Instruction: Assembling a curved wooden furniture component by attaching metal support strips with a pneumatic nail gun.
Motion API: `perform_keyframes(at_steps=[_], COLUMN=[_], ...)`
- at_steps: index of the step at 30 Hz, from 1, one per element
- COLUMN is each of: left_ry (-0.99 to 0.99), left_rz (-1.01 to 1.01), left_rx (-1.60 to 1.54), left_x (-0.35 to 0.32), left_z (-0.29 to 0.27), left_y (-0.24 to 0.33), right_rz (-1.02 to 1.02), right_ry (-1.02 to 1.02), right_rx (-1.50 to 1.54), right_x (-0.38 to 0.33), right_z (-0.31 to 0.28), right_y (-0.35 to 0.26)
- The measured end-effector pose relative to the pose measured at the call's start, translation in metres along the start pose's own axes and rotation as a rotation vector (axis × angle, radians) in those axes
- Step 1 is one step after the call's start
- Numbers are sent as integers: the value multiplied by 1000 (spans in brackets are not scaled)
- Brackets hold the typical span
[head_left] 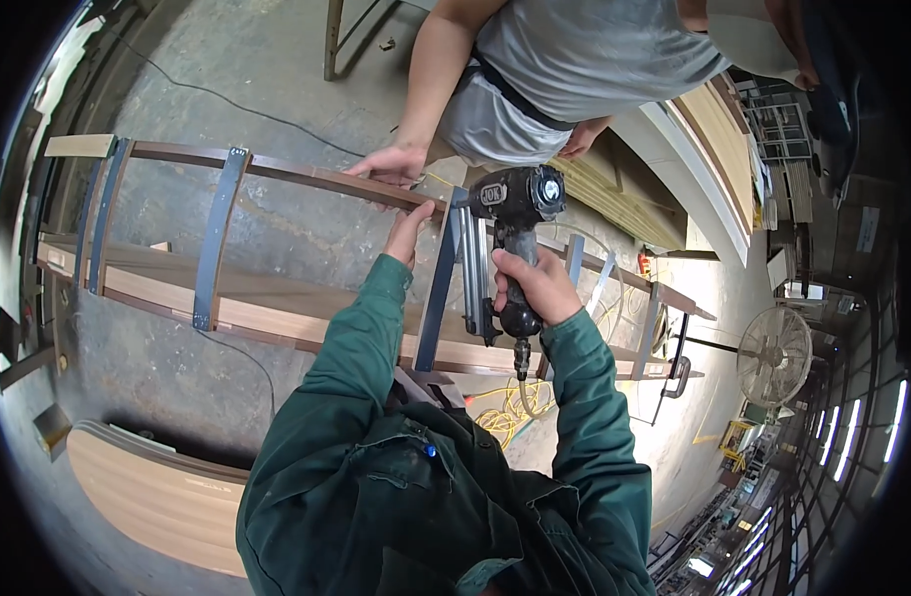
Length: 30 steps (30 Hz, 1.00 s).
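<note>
My right hand (542,285) is wrapped round the grip of a black and silver pneumatic nail gun (520,238). An air hose (525,392) runs from the bottom of its handle. The gun's nose sits at the top end of a dark blue crosspiece (435,298), where it meets a long brown wooden rail (306,173). Just left of that joint, my left hand (406,235) grips the rail, its fingers partly hidden. A co-worker's hand (394,162) is on the same rail, a little further left. The rails and several crosspieces make a long, ladder-like frame.
Opposite me stands a co-worker in a grey shirt (595,70). Stacked boards (614,194) lie behind them. A curved wooden panel (148,497) is at lower left. A yellow hose (510,412) coils on the floor. A clamp (679,372) and a fan (773,356) are at right.
</note>
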<state>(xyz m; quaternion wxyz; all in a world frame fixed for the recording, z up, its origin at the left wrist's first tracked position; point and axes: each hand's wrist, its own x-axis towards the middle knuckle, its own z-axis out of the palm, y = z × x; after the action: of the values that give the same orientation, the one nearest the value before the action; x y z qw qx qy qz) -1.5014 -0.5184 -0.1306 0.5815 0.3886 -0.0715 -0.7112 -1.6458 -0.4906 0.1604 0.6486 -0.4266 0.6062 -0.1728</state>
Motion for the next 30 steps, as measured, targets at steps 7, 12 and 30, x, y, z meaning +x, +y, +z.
perform_keyframes(at_steps=[7, 12, 30], left_ry=[50, 117, 85], left_rz=[-44, 56, 8], left_rx=[14, 5, 63], left_x=[12, 1, -9], left_z=[-19, 13, 9], left_y=[-7, -3, 18], right_rz=[20, 13, 6], right_ry=[-15, 26, -26], right_rx=[-53, -31, -115], right_x=[4, 3, -137], right_z=[12, 7, -27], right_y=[-2, 2, 51])
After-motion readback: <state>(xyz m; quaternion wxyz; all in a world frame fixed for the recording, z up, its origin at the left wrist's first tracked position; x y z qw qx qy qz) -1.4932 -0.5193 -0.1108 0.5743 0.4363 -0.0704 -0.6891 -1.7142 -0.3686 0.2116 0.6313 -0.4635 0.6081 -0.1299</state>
